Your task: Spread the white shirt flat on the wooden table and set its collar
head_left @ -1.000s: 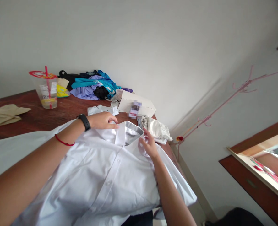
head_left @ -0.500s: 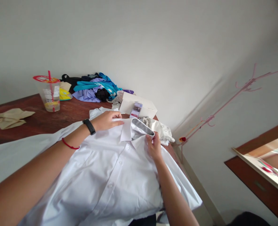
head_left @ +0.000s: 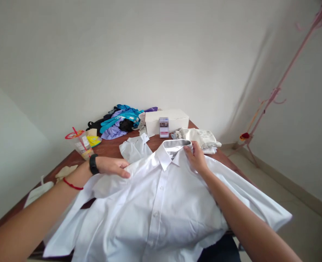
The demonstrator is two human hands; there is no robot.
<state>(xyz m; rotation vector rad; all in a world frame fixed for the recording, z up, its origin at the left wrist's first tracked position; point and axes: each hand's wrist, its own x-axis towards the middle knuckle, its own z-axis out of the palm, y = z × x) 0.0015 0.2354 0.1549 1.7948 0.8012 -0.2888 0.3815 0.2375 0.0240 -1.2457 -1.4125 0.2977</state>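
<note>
A white button-up dress shirt (head_left: 139, 203) lies front side up, its collar pointing away from me and its grey inner neckband showing. My left hand (head_left: 114, 166), with a black wristband and a red string on that arm, pinches the shirt at the shoulder seam on the left. On the other side, my right hand (head_left: 196, 155) is closed on the fabric beside the collar, thumb on top. Both sleeves spread outward, the right one hanging past the table edge. Just beyond the left shoulder lies another white garment (head_left: 135, 147), crumpled.
On the wooden table (head_left: 106, 148) stand a plastic cup (head_left: 83, 146) with a red straw and a white box (head_left: 174, 118) with a small card before it. A clothes pile (head_left: 119, 122) and folded light garments (head_left: 200, 137) lie at the back. A pink coat rack (head_left: 275, 91) stands right.
My left hand has moved from near the collar to the left shoulder and now grips the fabric. My right hand stays by the collar. The view has turned, showing more of the left sleeve.
</note>
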